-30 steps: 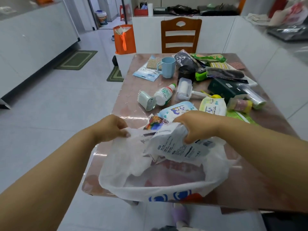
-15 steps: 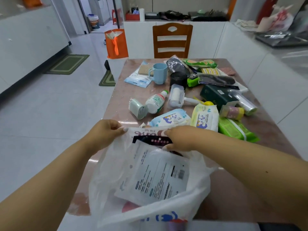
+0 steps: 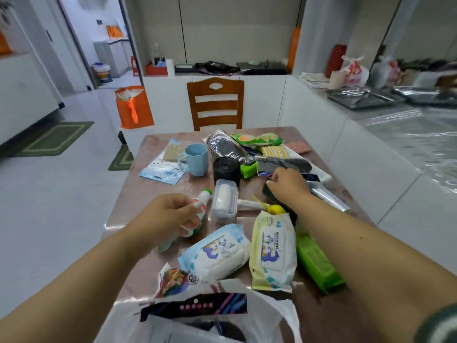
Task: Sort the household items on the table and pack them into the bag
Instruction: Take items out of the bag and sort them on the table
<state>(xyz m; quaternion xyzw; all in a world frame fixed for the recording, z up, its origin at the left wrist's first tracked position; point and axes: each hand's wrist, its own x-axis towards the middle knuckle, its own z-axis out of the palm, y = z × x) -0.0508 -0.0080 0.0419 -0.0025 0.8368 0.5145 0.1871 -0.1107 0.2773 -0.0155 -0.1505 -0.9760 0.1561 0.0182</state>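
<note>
Bag (image 3: 269, 315) holds a few packets; most items remain beyond the hands: left hand (image 3: 170, 216) grips bottle (image 3: 201, 209), right hand (image 3: 288, 185) pinches a dark box (image 3: 272, 194).

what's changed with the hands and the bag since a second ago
Both hands let go of the white bag and reached out over the table. The left hand now grips the small white bottle; the right hand touches a dark green box. The wipes packs stayed put.

A single head-worn wide-angle camera is looking forward and down, close over the glossy brown table (image 3: 329, 315), facing the brown wooden slatted chair (image 3: 215, 102) beyond
</note>
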